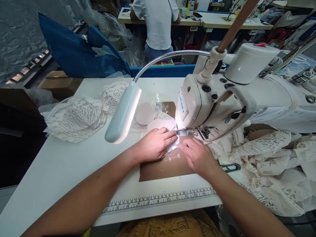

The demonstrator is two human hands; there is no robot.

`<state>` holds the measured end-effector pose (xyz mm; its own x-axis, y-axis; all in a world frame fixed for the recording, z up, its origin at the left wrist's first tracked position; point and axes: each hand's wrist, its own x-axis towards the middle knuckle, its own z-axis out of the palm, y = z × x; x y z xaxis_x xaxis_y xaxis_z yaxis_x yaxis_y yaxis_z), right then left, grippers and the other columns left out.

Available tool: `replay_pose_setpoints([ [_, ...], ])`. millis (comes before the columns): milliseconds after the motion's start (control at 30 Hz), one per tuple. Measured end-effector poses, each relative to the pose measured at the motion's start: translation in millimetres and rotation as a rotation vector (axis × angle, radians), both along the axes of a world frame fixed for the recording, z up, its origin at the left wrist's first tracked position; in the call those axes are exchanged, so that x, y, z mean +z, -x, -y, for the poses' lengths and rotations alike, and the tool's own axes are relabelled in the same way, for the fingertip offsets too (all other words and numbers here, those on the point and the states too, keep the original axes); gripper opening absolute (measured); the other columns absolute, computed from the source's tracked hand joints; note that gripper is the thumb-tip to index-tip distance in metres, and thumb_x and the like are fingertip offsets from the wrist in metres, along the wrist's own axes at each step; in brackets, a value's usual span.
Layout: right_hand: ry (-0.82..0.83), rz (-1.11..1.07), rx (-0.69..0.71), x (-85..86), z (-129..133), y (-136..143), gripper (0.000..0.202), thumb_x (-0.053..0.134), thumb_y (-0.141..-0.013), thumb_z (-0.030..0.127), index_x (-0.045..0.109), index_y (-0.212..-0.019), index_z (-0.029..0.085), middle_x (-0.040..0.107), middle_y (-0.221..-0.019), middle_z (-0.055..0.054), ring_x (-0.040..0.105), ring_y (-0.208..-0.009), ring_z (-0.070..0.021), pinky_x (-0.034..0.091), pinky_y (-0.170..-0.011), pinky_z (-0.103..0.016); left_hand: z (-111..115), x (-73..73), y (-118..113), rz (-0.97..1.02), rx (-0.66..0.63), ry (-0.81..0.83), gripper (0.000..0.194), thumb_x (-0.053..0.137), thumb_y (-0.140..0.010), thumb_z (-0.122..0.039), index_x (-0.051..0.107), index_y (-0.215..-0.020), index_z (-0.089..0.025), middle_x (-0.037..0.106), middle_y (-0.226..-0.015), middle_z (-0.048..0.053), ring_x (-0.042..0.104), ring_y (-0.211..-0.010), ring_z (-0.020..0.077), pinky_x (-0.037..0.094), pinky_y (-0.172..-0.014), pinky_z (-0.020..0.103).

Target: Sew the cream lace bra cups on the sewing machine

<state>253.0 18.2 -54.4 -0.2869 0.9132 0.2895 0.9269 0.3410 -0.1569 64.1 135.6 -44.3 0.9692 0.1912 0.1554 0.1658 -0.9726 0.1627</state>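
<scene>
Under the head of a white sewing machine (190, 102) lies a small white fabric piece (172, 148), partly covered by my hands. My left hand (156, 144) rests on it from the left, fingers stretched out flat with their tips close to the needle area. On the other side, my right hand (198, 156) has its fingers curled in, thumb and forefinger pinching the fabric's right edge. A pale rounded fabric part (161, 124) spreads just beyond my left fingers. Brown sheeting (168, 169) covers the table beneath both hands. The needle itself is hard to make out.
A lamp (124, 113) on a bendable metal neck hangs over the left side. White lace pieces (76, 117) lie at the left, more lace (276, 164) at the right. Thread snips (230, 168) sit beside my right wrist. A ruler strip (158, 201) runs along the front. Someone (158, 26) sits beyond.
</scene>
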Motion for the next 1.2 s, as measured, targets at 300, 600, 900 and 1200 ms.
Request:
replay_pose_setpoints([
  [300, 0.043, 0.128, -0.123, 1.3, -5, 3, 0.049, 0.049, -0.071, -0.001, 0.066, -0.111, 0.021, 0.065, -0.083, -0.007, 0.052, -0.079, -0.0201, 0.034, -0.059, -0.029, -4, 0.3, 2, -0.03, -0.019, 0.003, 0.044, 0.045, -0.088, -0.013, 0.053, -0.131, -0.014, 0.053, -0.137, 0.012, 0.052, -0.098, 0.0242, 0.043, -0.083, 0.038],
  [600, 0.024, 0.105, -0.194, 0.4, -9, 5, 0.051, 0.048, -0.075, -0.002, 0.063, -0.119, 0.021, 0.063, -0.087, -0.009, 0.051, -0.072, -0.0198, 0.035, -0.06, -0.03, -8, -2.5, 0, -0.005, 0.087, -0.045, 0.038, 0.043, -0.092, -0.016, 0.059, -0.126, -0.02, 0.06, -0.128, 0.011, 0.051, -0.091, 0.0234, 0.038, -0.069, 0.034],
  [900, 0.008, 0.064, -0.174, -4.6, -5, 1, 0.051, 0.047, -0.077, 0.001, 0.065, -0.118, 0.026, 0.064, -0.087, -0.006, 0.051, -0.068, -0.0167, 0.035, -0.057, -0.027, -9, -2.1, 0, 0.002, 0.128, -0.05, 0.044, 0.044, -0.089, -0.017, 0.054, -0.131, -0.02, 0.058, -0.129, 0.013, 0.049, -0.095, 0.026, 0.035, -0.071, 0.036],
  [1200, 0.008, 0.018, -0.16, -3.0, -4, -2, 0.048, 0.046, -0.08, 0.004, 0.065, -0.119, 0.023, 0.068, -0.096, -0.006, 0.054, -0.07, -0.016, 0.038, -0.058, -0.027, -3, 8.2, 1, -0.061, 0.188, -0.071, 0.039, 0.042, -0.094, -0.025, 0.053, -0.13, -0.013, 0.057, -0.126, 0.016, 0.047, -0.112, 0.0323, 0.041, -0.083, 0.043],
])
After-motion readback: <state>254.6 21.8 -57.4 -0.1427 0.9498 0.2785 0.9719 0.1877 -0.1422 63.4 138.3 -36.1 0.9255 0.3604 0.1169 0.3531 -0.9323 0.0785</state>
